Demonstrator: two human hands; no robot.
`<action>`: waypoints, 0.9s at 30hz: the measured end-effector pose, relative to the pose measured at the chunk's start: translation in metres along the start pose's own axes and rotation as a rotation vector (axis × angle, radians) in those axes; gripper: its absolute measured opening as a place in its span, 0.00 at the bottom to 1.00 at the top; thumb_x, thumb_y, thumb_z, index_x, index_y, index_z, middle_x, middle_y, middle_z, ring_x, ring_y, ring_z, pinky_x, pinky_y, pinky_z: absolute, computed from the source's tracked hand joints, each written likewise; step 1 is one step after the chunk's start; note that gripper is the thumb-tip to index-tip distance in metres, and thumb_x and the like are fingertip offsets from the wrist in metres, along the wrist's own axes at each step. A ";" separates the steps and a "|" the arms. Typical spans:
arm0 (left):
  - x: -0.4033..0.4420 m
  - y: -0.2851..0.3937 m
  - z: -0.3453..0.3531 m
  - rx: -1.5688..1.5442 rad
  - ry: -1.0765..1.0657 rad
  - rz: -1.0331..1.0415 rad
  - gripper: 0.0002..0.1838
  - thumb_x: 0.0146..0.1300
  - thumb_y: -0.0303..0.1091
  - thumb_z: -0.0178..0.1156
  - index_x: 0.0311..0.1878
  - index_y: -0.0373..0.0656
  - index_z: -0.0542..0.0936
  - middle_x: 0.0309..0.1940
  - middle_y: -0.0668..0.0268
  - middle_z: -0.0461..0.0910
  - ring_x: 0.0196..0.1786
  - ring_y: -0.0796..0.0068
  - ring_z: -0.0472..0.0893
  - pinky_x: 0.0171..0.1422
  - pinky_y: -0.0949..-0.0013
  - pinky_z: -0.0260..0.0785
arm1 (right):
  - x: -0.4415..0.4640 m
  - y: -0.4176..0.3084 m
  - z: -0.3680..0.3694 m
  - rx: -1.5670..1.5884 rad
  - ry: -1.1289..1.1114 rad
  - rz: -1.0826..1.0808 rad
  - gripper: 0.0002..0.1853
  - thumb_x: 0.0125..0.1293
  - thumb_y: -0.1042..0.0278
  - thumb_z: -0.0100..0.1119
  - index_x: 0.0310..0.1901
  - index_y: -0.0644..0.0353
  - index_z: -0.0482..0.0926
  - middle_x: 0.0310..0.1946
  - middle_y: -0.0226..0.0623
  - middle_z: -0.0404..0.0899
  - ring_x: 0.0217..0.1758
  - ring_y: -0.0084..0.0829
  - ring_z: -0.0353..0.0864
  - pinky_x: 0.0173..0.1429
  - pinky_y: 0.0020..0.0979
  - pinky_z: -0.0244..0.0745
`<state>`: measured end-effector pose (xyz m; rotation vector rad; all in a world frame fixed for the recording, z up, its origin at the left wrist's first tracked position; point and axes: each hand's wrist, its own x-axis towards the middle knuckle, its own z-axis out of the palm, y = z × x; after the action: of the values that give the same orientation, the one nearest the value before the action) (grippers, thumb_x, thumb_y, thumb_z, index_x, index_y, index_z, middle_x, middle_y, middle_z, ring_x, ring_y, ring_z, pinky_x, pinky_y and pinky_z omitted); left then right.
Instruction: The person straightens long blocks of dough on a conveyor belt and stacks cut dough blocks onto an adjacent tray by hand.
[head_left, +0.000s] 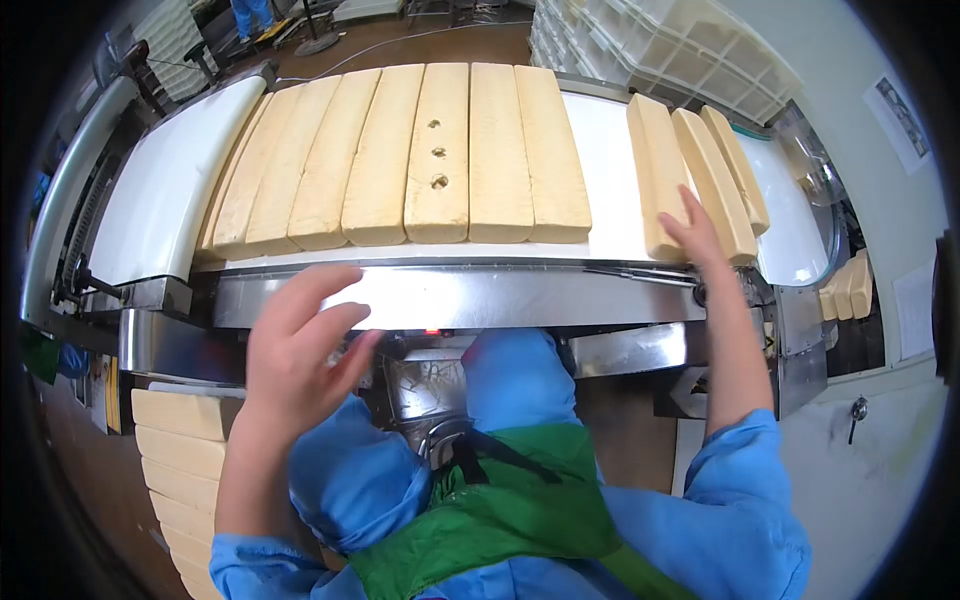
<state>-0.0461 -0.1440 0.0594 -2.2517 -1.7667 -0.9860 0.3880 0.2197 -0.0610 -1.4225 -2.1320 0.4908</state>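
Several long pale-yellow loaves, which look like bread, lie side by side on the white belt. One middle loaf (437, 110) has three holes in its top. My right hand (695, 235) is open at the near end of a separate loaf (650, 150) on the right, fingers apart over its edge; whether it touches the loaf I cannot tell. Two more loaves (715, 180) lie just beyond that hand. My left hand (305, 345) hangs in front of the steel front rail (460, 295), empty, its fingers bent and spread.
White belt (150, 200) curves down at the left and runs on at the right (795, 205). Stacked loaves (180, 450) stand low at my left, others (850, 285) at far right. Clear plastic crates (660, 45) are piled behind. A person's blue-clad legs (250, 15) show at the back.
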 end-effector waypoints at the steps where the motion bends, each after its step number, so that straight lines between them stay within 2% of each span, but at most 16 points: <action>1: 0.015 0.000 0.010 -0.040 -0.016 0.031 0.14 0.48 0.22 0.71 0.40 0.39 0.81 0.49 0.52 0.81 0.52 0.51 0.81 0.54 0.58 0.75 | 0.000 -0.012 0.015 0.078 0.027 0.034 0.41 0.57 0.52 0.71 0.70 0.60 0.68 0.69 0.49 0.68 0.72 0.43 0.67 0.75 0.38 0.62; 2: 0.029 0.001 0.018 -0.057 -0.040 0.053 0.14 0.49 0.24 0.71 0.40 0.40 0.81 0.49 0.54 0.81 0.51 0.52 0.81 0.54 0.58 0.75 | -0.001 -0.034 0.021 0.022 0.012 -0.016 0.40 0.55 0.55 0.70 0.69 0.57 0.70 0.68 0.49 0.69 0.71 0.43 0.69 0.75 0.38 0.62; 5: 0.063 -0.010 0.053 -0.107 -0.120 0.044 0.13 0.52 0.27 0.70 0.41 0.41 0.81 0.50 0.57 0.81 0.53 0.54 0.80 0.56 0.58 0.74 | 0.006 -0.073 0.044 0.193 -0.148 -0.156 0.37 0.54 0.57 0.69 0.67 0.55 0.73 0.66 0.46 0.72 0.68 0.40 0.72 0.72 0.36 0.66; 7: 0.079 -0.025 0.081 -0.116 -0.158 0.037 0.14 0.52 0.27 0.70 0.42 0.41 0.81 0.49 0.57 0.80 0.54 0.54 0.79 0.57 0.58 0.73 | 0.020 -0.097 0.048 0.163 -0.251 -0.180 0.37 0.54 0.58 0.70 0.67 0.55 0.73 0.65 0.43 0.72 0.67 0.38 0.73 0.70 0.36 0.68; 10: 0.081 -0.037 0.118 -0.118 -0.145 0.039 0.15 0.51 0.27 0.70 0.44 0.41 0.80 0.49 0.57 0.80 0.54 0.53 0.79 0.58 0.57 0.72 | 0.025 -0.108 0.035 0.246 -0.359 -0.084 0.34 0.57 0.63 0.70 0.67 0.57 0.73 0.64 0.41 0.73 0.67 0.35 0.72 0.70 0.33 0.66; 13: 0.079 -0.042 0.135 -0.119 -0.109 0.051 0.16 0.50 0.26 0.70 0.44 0.42 0.80 0.49 0.57 0.79 0.55 0.53 0.77 0.61 0.56 0.70 | 0.027 -0.070 0.010 0.121 -0.228 -0.066 0.33 0.56 0.55 0.71 0.64 0.57 0.76 0.60 0.45 0.76 0.64 0.39 0.74 0.68 0.38 0.69; 15: 0.081 -0.043 0.137 -0.120 -0.100 0.036 0.17 0.50 0.26 0.70 0.45 0.42 0.80 0.50 0.57 0.78 0.55 0.53 0.77 0.61 0.56 0.69 | 0.027 -0.006 -0.019 -0.276 0.180 -0.101 0.33 0.58 0.55 0.71 0.63 0.59 0.74 0.59 0.46 0.76 0.64 0.44 0.74 0.68 0.39 0.69; 17: 0.084 -0.044 0.140 -0.107 -0.084 0.043 0.18 0.49 0.26 0.70 0.45 0.42 0.80 0.50 0.57 0.78 0.56 0.53 0.76 0.62 0.56 0.69 | 0.008 0.012 -0.055 -0.698 0.331 0.295 0.37 0.56 0.53 0.71 0.64 0.63 0.72 0.61 0.52 0.75 0.63 0.48 0.75 0.68 0.40 0.69; 20: 0.089 -0.047 0.144 -0.113 -0.099 0.031 0.19 0.48 0.25 0.71 0.46 0.43 0.79 0.51 0.57 0.77 0.57 0.52 0.75 0.62 0.56 0.69 | -0.009 0.031 -0.065 -0.617 0.193 0.485 0.39 0.57 0.51 0.69 0.65 0.67 0.70 0.61 0.58 0.74 0.61 0.49 0.77 0.66 0.41 0.71; 23: 0.089 -0.051 0.147 -0.133 -0.110 0.006 0.20 0.49 0.25 0.71 0.47 0.43 0.79 0.52 0.56 0.77 0.57 0.52 0.75 0.63 0.56 0.68 | -0.003 0.087 -0.072 -0.364 0.229 0.360 0.39 0.58 0.46 0.67 0.63 0.68 0.72 0.54 0.58 0.79 0.55 0.46 0.81 0.60 0.41 0.76; 24: 0.089 -0.051 0.147 -0.139 -0.111 -0.002 0.20 0.49 0.25 0.71 0.48 0.43 0.79 0.52 0.56 0.77 0.57 0.52 0.75 0.63 0.56 0.68 | 0.005 0.092 -0.088 0.047 0.067 0.459 0.39 0.62 0.42 0.62 0.63 0.69 0.72 0.49 0.51 0.82 0.51 0.41 0.84 0.54 0.37 0.79; 27: 0.091 -0.049 0.147 -0.120 -0.115 -0.004 0.20 0.49 0.25 0.71 0.48 0.42 0.79 0.52 0.56 0.77 0.58 0.52 0.75 0.63 0.55 0.68 | 0.009 0.091 -0.116 0.447 0.019 0.753 0.38 0.64 0.40 0.60 0.62 0.70 0.73 0.46 0.47 0.84 0.46 0.38 0.85 0.50 0.33 0.79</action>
<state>-0.0191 0.0151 -0.0199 -2.4244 -1.8034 -1.0079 0.5226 0.2637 -0.0181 -1.8874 -1.2798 1.1342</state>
